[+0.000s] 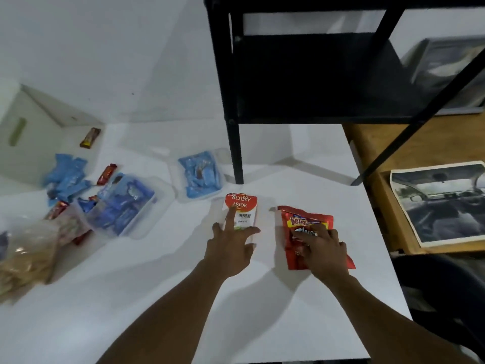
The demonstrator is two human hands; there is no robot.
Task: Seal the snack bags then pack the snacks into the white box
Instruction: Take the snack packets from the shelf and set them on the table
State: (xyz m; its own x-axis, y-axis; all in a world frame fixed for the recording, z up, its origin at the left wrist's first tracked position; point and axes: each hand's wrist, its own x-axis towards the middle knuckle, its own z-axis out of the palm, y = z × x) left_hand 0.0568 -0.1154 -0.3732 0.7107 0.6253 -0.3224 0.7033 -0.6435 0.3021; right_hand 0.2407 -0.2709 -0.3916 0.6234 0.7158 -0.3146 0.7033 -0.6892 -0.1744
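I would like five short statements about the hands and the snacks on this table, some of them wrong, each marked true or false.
1. The left hand rests on the Astor pack. True.
2. The right hand lifts the red snack bag into the air. False: the bag lies flat on the table under the fingers.
3. The white box stands at the far left. True.
4. The Astor pack lies inside the white box. False: it lies on the table beside the red snack bag.
5. The clear container nearest the left hand holds blue-wrapped snacks. True.
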